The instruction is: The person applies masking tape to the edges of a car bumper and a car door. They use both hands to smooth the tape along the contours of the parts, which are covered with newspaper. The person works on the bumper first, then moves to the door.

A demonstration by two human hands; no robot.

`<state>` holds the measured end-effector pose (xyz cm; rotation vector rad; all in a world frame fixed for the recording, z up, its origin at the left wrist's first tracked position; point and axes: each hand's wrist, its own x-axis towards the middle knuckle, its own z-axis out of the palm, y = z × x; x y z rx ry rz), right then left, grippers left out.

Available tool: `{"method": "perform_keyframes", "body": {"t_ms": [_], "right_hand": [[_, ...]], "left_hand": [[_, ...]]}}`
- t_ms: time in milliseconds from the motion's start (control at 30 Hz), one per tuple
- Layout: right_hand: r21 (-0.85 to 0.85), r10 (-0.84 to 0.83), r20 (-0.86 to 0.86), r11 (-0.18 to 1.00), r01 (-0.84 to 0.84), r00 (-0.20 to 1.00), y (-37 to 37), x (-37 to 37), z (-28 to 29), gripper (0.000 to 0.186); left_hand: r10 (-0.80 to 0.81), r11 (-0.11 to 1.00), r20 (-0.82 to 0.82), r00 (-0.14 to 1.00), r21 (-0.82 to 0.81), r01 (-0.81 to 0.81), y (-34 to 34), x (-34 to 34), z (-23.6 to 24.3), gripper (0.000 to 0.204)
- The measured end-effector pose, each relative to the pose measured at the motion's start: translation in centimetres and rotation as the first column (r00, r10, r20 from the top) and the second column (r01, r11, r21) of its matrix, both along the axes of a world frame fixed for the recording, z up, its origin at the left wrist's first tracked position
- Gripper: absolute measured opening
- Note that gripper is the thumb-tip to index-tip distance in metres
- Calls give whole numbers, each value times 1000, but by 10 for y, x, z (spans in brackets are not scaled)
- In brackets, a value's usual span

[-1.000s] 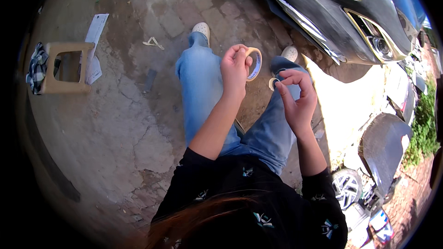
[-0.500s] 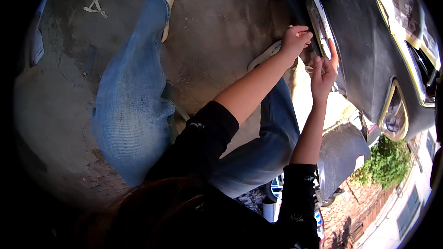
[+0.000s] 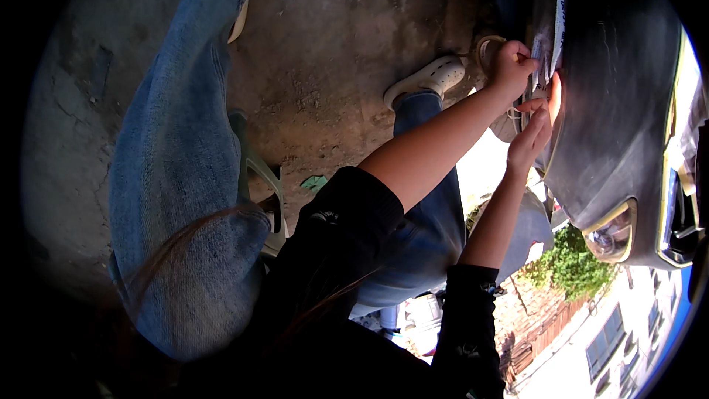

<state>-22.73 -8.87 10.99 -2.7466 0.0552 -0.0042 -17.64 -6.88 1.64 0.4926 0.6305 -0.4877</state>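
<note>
- While we lean over the dark car body, our left hand presses a sheet of masking paper to the panel, fingers curled together on its edge.
- Our right hand lies just below, fingers laid flat along the seam; whether they pinch tape we cannot tell.
- The tape roll peeks out behind the left hand.
- We judge the masking begun, with the lower edge left unfastened.
- A second ago both hands held the roll over the concrete floor; now they touch the car.
</note>
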Motion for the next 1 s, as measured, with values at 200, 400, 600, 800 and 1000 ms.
{"method": "perform_keyframes", "body": {"t_ms": [200, 400, 600, 800, 1000], "right_hand": [[-1, -11, -87, 1000, 11, 996, -4, 3, -2, 60], [2, -44, -96, 999, 45, 994, -7, 0, -7, 57], [-82, 22, 4, 996, -22, 1000, 1, 3, -11, 40], [-193, 8, 77, 981, 7, 997, 8, 4, -24, 34], [-6, -35, 75, 999, 36, 997, 16, 13, -21, 32]], "left_hand": [[-61, 998, 80, 995, 32, 58, -1, 0, -17, 17], [122, 983, 93, 988, 126, -133, 3, 13, 2, 30], [43, 871, 135, 990, 481, -104, 13, 37, 12, 42], [152, 934, 103, 983, 312, -177, 18, 33, 12, 22], [-22, 878, 128, 992, 478, -42, 36, 26, 34, 21]]}}
